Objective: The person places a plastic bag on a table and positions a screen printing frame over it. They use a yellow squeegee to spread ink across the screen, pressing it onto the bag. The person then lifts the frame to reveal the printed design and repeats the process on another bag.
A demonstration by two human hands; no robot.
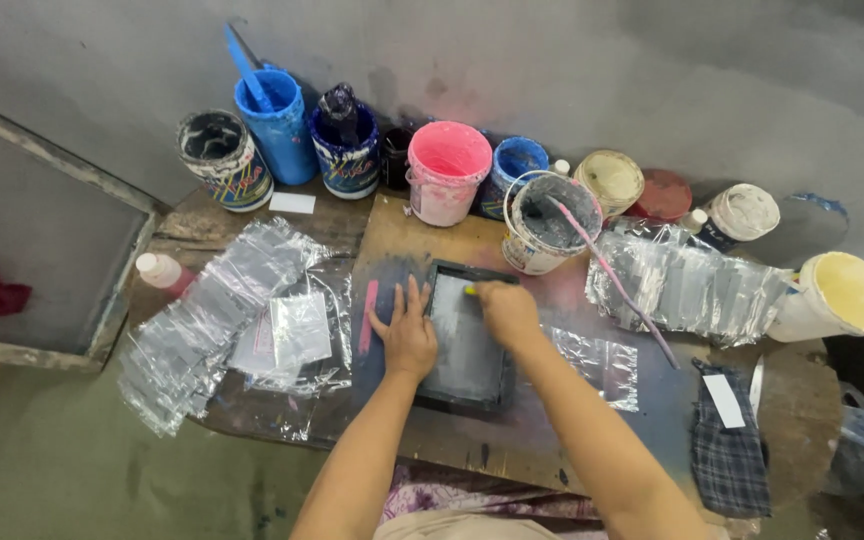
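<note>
The left hand (407, 335) lies flat, fingers spread, on the left rail of a small dark-framed printing screen (467, 338) that sits in the middle of the paint-stained counter (512, 440). The right hand (507, 310) is clenched near the frame's top edge around something small with a yellow tip (470, 291); what the tool is cannot be told, since the fist hides most of it.

To do this stroke well, the flat hand should press the frame hard enough that it does not creep, while the other draws the tool down the mesh in one even pull, at steady pressure and without lifting partway.

Left of the frame lie clear plastic bags (202, 325) fanned in a loose pile; more bags (687, 285) lie to the right. A grey paint bucket (547, 222) with a pink stirring stick (617, 278) stands just behind the screen. Along the wall stand a pink bucket (447, 172), blue tubs (277, 125) and cream-lidded pots (610, 182). A checked cloth (727, 450) lies at the right.
</note>
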